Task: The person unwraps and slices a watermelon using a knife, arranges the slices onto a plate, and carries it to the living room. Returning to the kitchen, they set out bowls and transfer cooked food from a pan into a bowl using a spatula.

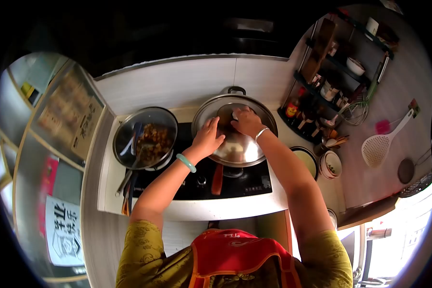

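Note:
A large pan (pixel 268 116) stands on the right side of the black gas stove (pixel 192 188), under a domed metal lid (pixel 240 145). My right hand (pixel 248 123) lies over the top of the lid near its knob, fingers curled; whether it grips the knob is hidden. My left hand (pixel 209 139), a jade bangle at its wrist, is at the lid's left side with its thumb apart from the fingers and nothing in it. A wooden handle (pixel 217 179) sticks out below the lid. On the left burner stands a wok (pixel 121 137) with chunks of browned food (pixel 153 144) and utensils inside.
A corner rack (pixel 343 60) with bottles and bowls stands at the right. Stacked bowls (pixel 330 165) and a round dish (pixel 304 161) sit beside the stove. A white strainer (pixel 377 148) hangs on the right wall. A glazed cabinet (pixel 69 113) is at the left.

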`<state>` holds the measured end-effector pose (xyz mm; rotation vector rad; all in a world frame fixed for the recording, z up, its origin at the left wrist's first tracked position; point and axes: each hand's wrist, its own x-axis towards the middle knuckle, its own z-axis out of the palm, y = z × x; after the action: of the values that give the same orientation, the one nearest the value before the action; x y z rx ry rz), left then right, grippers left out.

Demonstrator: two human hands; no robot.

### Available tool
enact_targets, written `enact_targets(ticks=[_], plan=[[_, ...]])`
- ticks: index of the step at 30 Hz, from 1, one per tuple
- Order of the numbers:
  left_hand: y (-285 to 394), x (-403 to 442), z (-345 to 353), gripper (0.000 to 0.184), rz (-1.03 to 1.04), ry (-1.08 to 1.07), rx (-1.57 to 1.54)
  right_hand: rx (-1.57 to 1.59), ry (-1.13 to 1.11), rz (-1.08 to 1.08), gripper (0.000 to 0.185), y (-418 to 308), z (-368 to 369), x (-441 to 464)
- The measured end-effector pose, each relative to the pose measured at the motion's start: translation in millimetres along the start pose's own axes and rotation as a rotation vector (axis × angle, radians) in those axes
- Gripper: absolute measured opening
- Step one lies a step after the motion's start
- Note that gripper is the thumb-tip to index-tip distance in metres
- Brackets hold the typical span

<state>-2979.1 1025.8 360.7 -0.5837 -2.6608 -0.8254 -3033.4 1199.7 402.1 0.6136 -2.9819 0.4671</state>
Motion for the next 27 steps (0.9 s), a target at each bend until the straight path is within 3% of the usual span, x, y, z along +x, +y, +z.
enact_targets(ticks=[1, 2, 9, 11, 15, 20, 25, 27], plan=[[-10.3, 10.1, 0.6, 0.061, -0.031, -0.046, 0.033, -0.062, -0.087, 0.093, 0.038, 3.0, 7.8, 17.0], [-16.6, 18.7, -1.2, 0.063, -0.055, -0.119, 0.018, -0.024, -0.083, 0.079, 0.042, 25.2, 32.0, 39.7], [-50.4, 61.8, 27.6, 0.052, 0.076, -0.215, 0.034, -0.093, -0.087, 0.07, 0.044, 16.7, 19.7, 52.7], [-53.0, 67.3, 32.9, 0.049, 0.1, -0.217, 0.039, -0.108, -0.15, 0.066, 0.051, 11.1, 11.6, 50.2], [-37.8, 78.3, 24.6, 0.035, 0.23, -0.179, 0.0, -0.106, -0.063, 0.037, 0.046, 11.1, 0.6, 39.6], [47.6, 78.8, -33.5, 0.028, 0.446, -0.15, -0.012, -0.147, 0.043, 0.008, 0.039, 7.4, -81.0, -20.6], [186.4, 43.0, -62.9, 0.029, 0.813, -0.308, 0.131, -0.052, 0.179, 0.134, 0.027, 8.9, -152.0, -188.9], [242.5, 18.2, -48.3, 0.028, 0.918, -0.367, 0.048, -0.078, 0.281, 0.166, 0.03, 15.7, -156.7, -268.3]])
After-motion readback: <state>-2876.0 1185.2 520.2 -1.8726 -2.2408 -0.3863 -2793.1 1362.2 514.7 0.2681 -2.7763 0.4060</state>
